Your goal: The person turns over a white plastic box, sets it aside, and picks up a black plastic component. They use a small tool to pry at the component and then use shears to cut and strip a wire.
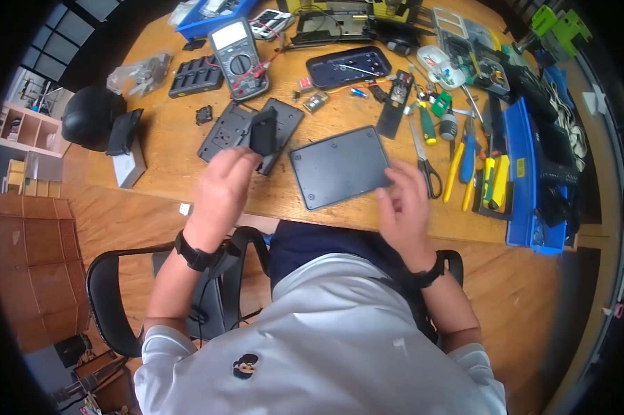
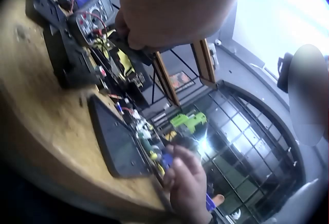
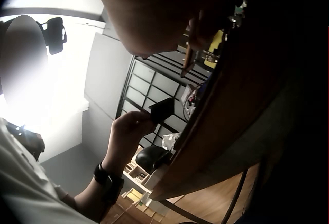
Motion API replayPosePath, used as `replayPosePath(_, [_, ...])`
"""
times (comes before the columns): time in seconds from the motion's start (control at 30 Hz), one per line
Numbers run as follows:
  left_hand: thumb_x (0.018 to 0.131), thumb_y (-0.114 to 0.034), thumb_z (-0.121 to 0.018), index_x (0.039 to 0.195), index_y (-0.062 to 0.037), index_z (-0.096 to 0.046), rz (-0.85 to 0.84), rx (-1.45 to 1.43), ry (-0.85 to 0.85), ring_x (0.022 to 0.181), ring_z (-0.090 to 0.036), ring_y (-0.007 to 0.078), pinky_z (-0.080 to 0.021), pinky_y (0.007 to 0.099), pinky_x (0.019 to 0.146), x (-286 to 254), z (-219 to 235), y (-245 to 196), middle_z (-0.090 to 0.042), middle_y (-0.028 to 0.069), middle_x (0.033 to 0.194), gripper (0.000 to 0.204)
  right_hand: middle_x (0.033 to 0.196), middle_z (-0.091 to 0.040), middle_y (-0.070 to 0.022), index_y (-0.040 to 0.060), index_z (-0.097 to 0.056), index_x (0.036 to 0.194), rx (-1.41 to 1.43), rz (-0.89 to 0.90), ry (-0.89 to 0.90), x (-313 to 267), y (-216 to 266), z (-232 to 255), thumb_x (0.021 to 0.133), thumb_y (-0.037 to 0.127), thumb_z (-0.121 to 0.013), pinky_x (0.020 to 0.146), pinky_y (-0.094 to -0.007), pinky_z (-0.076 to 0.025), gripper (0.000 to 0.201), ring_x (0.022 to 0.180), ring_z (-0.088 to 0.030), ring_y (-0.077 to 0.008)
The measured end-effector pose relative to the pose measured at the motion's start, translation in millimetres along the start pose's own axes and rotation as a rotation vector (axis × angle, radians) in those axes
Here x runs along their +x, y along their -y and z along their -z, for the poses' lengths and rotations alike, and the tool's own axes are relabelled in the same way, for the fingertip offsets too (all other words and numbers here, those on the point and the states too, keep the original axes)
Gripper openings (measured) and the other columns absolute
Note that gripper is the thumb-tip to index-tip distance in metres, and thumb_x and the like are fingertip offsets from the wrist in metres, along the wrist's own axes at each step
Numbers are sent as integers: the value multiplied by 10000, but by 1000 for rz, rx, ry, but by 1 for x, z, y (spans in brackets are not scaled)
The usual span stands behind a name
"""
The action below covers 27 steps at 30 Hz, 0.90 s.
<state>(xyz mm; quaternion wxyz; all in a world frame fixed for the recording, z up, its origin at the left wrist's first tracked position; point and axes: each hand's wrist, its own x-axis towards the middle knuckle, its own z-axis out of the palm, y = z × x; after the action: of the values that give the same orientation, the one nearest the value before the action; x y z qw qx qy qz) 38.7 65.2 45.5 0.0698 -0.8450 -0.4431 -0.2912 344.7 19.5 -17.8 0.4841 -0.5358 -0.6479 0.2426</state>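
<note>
My left hand [image 1: 222,190] pinches a small black part [image 1: 263,133] between thumb and fingers, held up over an opened dark casing [image 1: 222,131]. The right wrist view also shows the left hand [image 3: 126,134] holding this black piece [image 3: 163,110] in the air. A flat dark panel [image 1: 339,169] with screw holes near its corners lies on the table. My right hand [image 1: 405,211] is at the panel's right edge, fingers loosely bent and holding nothing; whether it touches the panel I cannot tell. In the left wrist view the right hand [image 2: 187,183] is beside the panel [image 2: 121,142].
A multimeter [image 1: 239,62] with red leads and a dark tray [image 1: 348,67] stand behind. Scissors [image 1: 429,173], screwdrivers, yellow-handled tools and a blue bin [image 1: 526,173] lie to the right. At the left are a white box [image 1: 128,166] and a black rounded object [image 1: 90,116].
</note>
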Motion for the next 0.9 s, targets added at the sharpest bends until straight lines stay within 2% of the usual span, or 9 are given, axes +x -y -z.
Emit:
replayPosePath(0.1, [756,24,-665,984,0,-675,-113,-106,89,925,-675,318,-565,391,770,8,0,-35,-663,140,1013,229,1356,-570,-210,-36,-557,1311,16,64,59,5,22,2,914,31,-689,643,-265,-564,424,765,-691,-167])
replayPosePath(0.2, [736,6,-681,981,14,-675,-225,-176,175,959,-677,314,-571,389,795,11,-8,-59,-659,141,1035,246,1321,-598,-182,-13,-311,1530,573,-409,218,17,25,-6,1006,178,-634,601,-250,-553,644,818,-685,-122])
replayPosePath(0.3, [730,-52,-697,971,5,-674,-304,-173,185,976,-685,286,-584,375,781,12,-17,-72,-661,121,1035,249,1150,-644,-139,-9,-364,1505,746,-598,338,28,19,-6,1031,201,-595,589,-241,-545,567,786,-671,-112])
replayPosePath(0.33, [727,-54,-693,972,2,-678,-341,-215,174,975,-689,282,-587,373,766,11,-22,-73,-662,123,1033,251,957,-632,-74,1,-435,1467,728,-611,369,30,16,-6,1037,185,-577,573,-239,-547,488,721,-653,-102])
replayPosePath(0.43, [740,-38,-727,988,-2,-683,-375,-271,169,960,-696,282,-596,361,737,11,-30,-75,-670,122,1020,255,871,-603,-43,2,-499,1416,766,-651,355,29,9,-10,1036,166,-571,560,-240,-556,420,677,-641,-97])
replayPosePath(0.57, [735,-116,-878,1194,14,-643,-63,-523,106,998,-676,306,-595,355,770,6,-40,-89,-643,160,1158,532,869,-622,-46,0,-517,1388,793,-671,258,27,4,-8,1021,123,-580,556,-244,-562,392,673,-644,-99])
replayPosePath(0.63, [736,-190,-889,1343,13,-567,349,-748,136,1008,-666,300,-573,379,839,6,-45,-104,-618,164,1236,716,897,-637,-53,-5,-517,1376,793,-666,244,27,4,-7,1016,108,-583,556,-241,-560,384,689,-648,-96])
replayPosePath(0.67, [696,-226,-928,1407,24,-510,351,-694,201,974,-668,301,-580,368,809,6,-48,-105,-607,184,1243,861,924,-652,-59,-10,-516,1365,787,-660,233,27,4,-7,1010,94,-587,556,-239,-558,376,705,-652,-93])
replayPosePath(0.9, [724,-138,-893,1369,49,-556,451,-779,205,732,-674,178,-577,282,631,3,-69,-116,-654,171,1141,752,981,-685,-82,-15,-517,1341,821,-608,151,27,5,-10,1000,60,-593,596,-216,-547,357,755,-658,-78])
